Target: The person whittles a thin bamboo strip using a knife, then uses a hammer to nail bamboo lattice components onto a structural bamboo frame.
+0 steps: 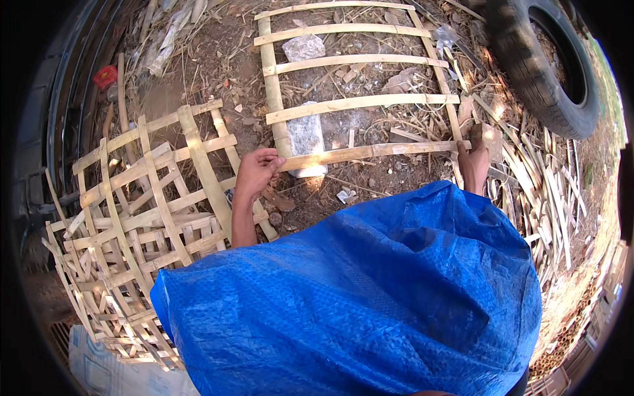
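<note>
We hold a long flat bamboo slat (370, 152) crosswise in front of us, its long axis running left to right with the right end slightly higher, lying across the near ends of a ladder-like bamboo frame (274, 86) on the dirt ground. Our left hand (256, 173) has its fingers curled on the slat's left end, and our right hand (473, 162) grips the right end. Grey stone blocks (305, 135) sit under the frame, a stack of woven bamboo lattices (142, 211) lies left, a black tyre (545, 66) far right, and a crinkled blue tarp (370, 303) covers our lap.

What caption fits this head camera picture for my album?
Both hands, left and right, hold a bamboo slat across a ladder-like bamboo frame.
</note>
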Motion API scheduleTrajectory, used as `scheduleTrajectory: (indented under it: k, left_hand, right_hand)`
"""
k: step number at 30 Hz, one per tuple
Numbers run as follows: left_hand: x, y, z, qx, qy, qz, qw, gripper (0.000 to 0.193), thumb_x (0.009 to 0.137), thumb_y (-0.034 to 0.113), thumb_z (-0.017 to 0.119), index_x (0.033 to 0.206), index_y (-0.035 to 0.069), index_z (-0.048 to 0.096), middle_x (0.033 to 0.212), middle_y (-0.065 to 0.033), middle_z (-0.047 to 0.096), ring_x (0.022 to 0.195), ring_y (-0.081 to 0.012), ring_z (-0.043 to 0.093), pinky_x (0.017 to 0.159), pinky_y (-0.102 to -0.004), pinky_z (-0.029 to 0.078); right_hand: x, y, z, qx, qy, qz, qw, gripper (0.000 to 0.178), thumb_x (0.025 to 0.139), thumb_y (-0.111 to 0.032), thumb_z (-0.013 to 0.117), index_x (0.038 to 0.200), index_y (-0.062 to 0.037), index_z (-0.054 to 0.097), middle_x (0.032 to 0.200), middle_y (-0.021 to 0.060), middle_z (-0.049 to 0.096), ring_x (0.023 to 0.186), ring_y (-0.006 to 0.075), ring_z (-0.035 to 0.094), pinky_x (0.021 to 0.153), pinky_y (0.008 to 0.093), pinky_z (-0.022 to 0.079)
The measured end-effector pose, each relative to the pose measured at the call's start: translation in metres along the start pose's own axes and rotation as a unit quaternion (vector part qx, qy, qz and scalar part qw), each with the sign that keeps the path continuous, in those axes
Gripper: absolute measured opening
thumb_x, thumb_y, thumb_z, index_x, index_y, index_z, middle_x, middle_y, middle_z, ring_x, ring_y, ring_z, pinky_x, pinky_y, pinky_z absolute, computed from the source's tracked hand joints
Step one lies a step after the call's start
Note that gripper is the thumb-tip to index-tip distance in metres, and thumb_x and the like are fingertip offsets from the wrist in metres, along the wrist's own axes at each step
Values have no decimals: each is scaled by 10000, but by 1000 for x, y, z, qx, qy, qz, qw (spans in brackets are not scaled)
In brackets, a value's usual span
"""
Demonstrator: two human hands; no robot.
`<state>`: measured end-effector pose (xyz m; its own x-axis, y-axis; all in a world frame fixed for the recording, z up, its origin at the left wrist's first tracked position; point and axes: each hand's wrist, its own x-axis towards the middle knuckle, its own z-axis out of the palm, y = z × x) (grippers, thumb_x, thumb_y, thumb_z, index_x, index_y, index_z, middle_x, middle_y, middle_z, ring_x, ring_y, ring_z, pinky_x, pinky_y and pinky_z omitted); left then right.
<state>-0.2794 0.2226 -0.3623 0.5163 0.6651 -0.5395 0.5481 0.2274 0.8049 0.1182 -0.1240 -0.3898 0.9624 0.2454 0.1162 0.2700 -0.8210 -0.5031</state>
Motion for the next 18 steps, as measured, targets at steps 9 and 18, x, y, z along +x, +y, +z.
scheduleTrajectory:
  k: [9,18]
  left_hand:
    - [0,1,7,-26,23,-8,999,400,865,132,820,1140,-107,654,939,-125,711,774,-137,687,604,-268,581]
    - [7,-18,7,-18,-11,33,999,353,854,150,837,1096,-61,689,938,-59,699,798,-109,653,690,-251,542]
  right_hand:
    - [-12,-157,63,-44,-382,-186,904,200,789,-258,781,856,-70,794,844,182,751,810,341,739,802,436,582]
    - [-22,-151,101,-31,-293,-138,946,264,734,-262,849,815,-21,779,763,202,732,710,318,727,760,406,579]
